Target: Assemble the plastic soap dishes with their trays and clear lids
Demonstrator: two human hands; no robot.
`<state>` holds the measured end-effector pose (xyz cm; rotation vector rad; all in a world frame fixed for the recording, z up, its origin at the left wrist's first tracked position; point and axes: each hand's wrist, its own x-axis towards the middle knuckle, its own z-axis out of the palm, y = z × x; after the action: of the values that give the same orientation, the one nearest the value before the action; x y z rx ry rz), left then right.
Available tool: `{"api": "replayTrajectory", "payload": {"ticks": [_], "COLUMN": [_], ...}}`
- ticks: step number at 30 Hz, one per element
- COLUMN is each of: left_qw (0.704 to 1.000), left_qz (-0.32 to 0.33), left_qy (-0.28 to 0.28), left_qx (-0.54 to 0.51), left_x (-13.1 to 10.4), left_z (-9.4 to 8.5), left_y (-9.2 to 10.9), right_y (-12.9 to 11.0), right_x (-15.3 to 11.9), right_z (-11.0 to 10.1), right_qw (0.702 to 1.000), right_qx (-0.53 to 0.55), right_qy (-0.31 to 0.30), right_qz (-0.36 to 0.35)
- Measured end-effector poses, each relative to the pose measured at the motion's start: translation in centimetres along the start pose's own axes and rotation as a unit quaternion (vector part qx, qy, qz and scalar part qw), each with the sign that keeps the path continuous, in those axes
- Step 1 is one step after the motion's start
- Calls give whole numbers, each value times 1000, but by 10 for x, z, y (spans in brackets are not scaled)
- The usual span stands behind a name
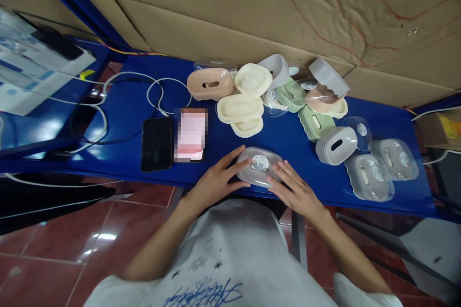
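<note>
A grey oval plastic box with a clear lid (pixel 267 172) and a round white label on top rests at the front edge of the blue table. My left hand (pixel 224 172) grips its left end, thumb at the near side, one finger across the lid beside the label, another at the far rim. From the right, my right hand (pixel 293 189) holds the other end, its fingers stretched over the lid's edge. The undersides of my fingers are hidden. Farther back lie cream plastic lids (pixel 240 109) and a peach slotted lid (pixel 210 84).
Several grey boxes, some with clear lids (pixel 374 177), stand at the right, near a green slotted piece (pixel 317 123). Left of me lie a black phone (pixel 157 145) and a phone with a blurred screen (pixel 191 135). White cables (pixel 147 93) run leftward. Cardboard (pixel 223 14) backs the table.
</note>
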<state>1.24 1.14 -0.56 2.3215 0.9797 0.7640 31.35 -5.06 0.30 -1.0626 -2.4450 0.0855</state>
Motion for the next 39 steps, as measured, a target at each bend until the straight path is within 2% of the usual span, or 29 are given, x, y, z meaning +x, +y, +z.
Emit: {"api": "replayTrajectory", "payload": {"ticks": [5,10,14,17,19,21,23,24,25,27,28,30,32,39], "left_qw": [1000,998,994,992,993,995,997,997,997,996,995,995,996,996], "left_qz": [8,-27,-37,-36,-31,-19,2,12,21,31,32,31,27,26], "left_qy": [25,-2,-35,-63,-75,-79,-75,-74,-76,-81,-82,-76,-66,-60], "left_qx": [-10,-64,-100,-102,-86,-58,-25,-7,9,33,40,50,56,62], "left_x": [-2,5,12,14,15,16,17,18,18,19,19,17,16,18], "left_z": [2,-4,-9,-5,0,7,13,15,17,20,21,22,24,25], "left_y": [-1,1,4,13,20,25,28,28,28,27,27,27,28,30], "right_y": [-2,-2,-6,-9,-1,23,65,92,120,175,199,235,254,271], "right_x": [7,15,14,0,-19,-44,-71,-82,-91,-101,-101,-95,-85,-69], "right_z": [1,-2,-7,-24,-50,-86,-127,-147,-164,-188,-194,-198,-194,-172], "right_qw": [999,991,988,991,989,969,927,906,884,842,832,820,821,834], "right_qx": [36,48,70,53,1,-95,-213,-251,-278,-299,-297,-288,-265,-225], "right_qy": [7,-46,-51,-22,38,128,195,204,197,126,88,32,-1,-9], "right_qz": [23,112,127,125,146,190,240,274,319,432,461,494,506,503]}}
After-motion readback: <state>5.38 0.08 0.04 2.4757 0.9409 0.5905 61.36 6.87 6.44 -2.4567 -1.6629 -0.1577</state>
